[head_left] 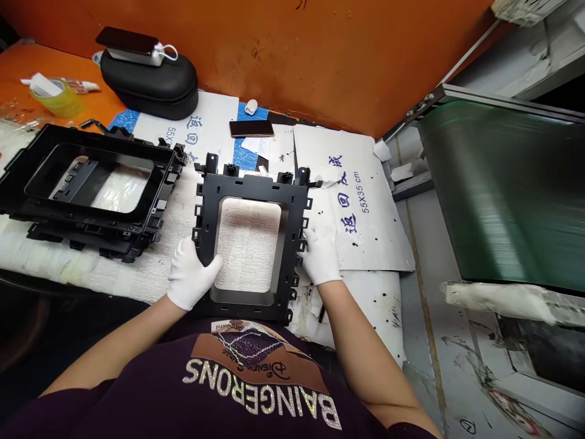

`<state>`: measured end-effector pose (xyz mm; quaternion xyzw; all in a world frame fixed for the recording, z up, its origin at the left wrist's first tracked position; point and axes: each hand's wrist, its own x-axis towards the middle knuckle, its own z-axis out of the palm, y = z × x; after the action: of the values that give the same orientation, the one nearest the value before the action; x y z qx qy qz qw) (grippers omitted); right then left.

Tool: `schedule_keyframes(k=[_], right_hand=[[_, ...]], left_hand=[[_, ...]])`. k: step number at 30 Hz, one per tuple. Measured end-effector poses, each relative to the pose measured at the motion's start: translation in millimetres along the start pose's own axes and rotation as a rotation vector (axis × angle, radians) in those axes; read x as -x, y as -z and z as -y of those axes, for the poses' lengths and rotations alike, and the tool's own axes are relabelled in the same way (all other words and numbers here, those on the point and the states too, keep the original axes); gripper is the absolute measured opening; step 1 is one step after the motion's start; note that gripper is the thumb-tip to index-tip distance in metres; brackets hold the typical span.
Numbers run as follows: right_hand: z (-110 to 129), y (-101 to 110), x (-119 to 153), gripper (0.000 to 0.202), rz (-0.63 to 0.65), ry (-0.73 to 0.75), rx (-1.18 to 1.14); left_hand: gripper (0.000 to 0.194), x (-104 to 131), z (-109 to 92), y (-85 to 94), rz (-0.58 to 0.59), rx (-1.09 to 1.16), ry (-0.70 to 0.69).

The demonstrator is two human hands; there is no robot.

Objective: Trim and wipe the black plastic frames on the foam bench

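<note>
In front of my body is a black plastic frame (292, 244) with a large rounded opening and clip tabs along its sides. My left hand (192, 274), in a white glove, grips its left edge, the thumb lying over the front face. On the opposite edge, my gloved right hand (320, 253) holds the side by the clips; part of its fingers is hidden behind the frame. Foam-like white sheeting shows through the opening. To the left lies a stack of similar black frames (91, 213), the top one glossy.
A green conveyor belt (498, 195) runs at the right. Behind the frame lie a phone (251, 128) and white cardboard (365, 225) with blue writing. A black case (150, 85) carries another phone (128, 41). Yellow tape (64, 103) sits at the far left, before an orange wall (292, 61).
</note>
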<state>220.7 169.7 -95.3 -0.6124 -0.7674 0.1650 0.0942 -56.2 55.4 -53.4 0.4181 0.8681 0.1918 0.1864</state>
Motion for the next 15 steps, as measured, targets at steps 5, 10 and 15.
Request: schedule_keyframes(k=[5, 10, 15], right_hand=[[-4, 44, 14, 0.054, -0.104, -0.174, -0.29], [0, 43, 21, 0.049, 0.008, -0.218, -0.342], [-10, 46, 28, 0.034, 0.03, -0.356, -0.031]], left_hand=[[0.043, -11, 2, -1.6, 0.094, -0.042, 0.085], [0.054, -25, 6, -1.3, 0.193, -0.105, 0.111], [0.057, -34, 15, -2.6, 0.22, -0.099, 0.064]])
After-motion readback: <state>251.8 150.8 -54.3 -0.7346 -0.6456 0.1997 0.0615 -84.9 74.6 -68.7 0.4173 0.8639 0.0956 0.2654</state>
